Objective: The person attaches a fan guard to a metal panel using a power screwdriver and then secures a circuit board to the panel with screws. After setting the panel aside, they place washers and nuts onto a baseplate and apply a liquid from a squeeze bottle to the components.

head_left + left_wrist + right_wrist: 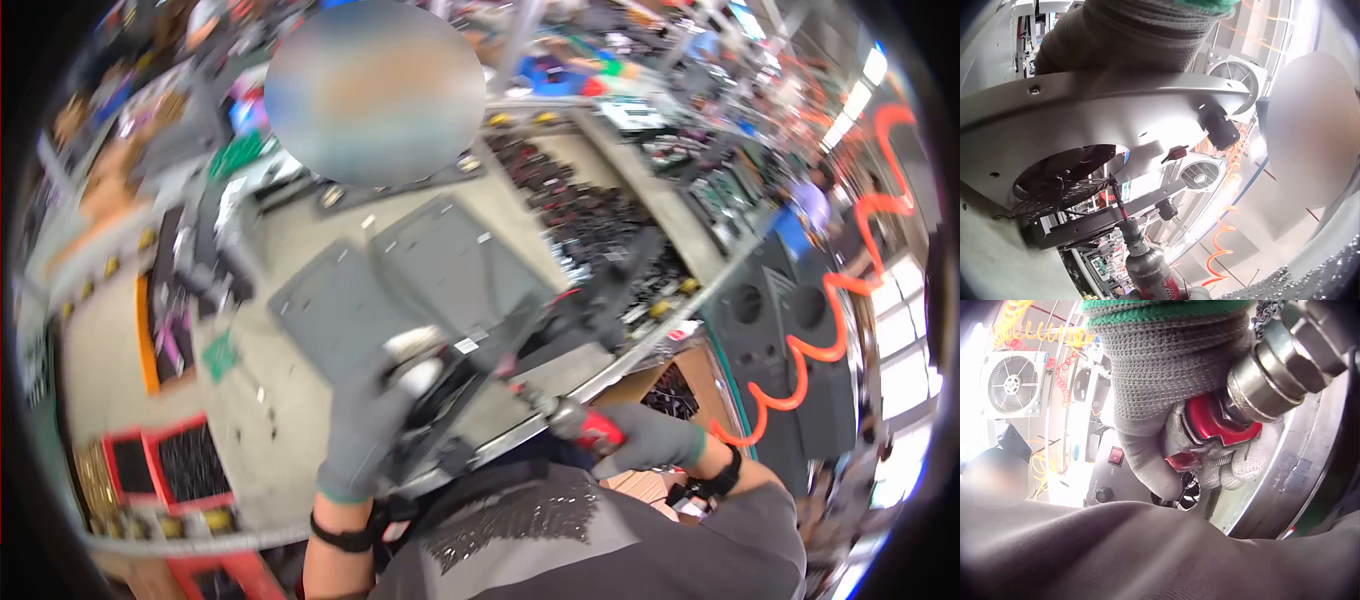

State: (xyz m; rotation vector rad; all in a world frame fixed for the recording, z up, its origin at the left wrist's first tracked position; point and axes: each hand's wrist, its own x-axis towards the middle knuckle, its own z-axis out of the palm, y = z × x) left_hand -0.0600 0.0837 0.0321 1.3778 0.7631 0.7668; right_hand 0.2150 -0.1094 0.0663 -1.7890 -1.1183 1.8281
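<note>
My left hand [365, 430], in a grey glove, grips a dark panel [450, 400] near the table's front edge. In the left wrist view the glove overlaps the edge of this panel, its fingers hidden behind. The panel has a round opening with a black wire fan guard [1079, 190] at it. My right hand [645, 437], also gloved, grips a red air screwdriver [597, 430], whose bit [1117, 197] reaches right up to the guard's edge. In the right wrist view the fingers curl round the red body, below a metal hose fitting [1272, 378]. A red rocker switch [1115, 455] and a knob [1104, 495] show on the panel.
Two flat grey panels [450, 265] lie on the table beyond my hands. A bin of dark parts [590, 210] stands at the back right. Red trays [187, 465] of small black pieces are at front left. An orange coiled hose [800, 375] hangs on the right.
</note>
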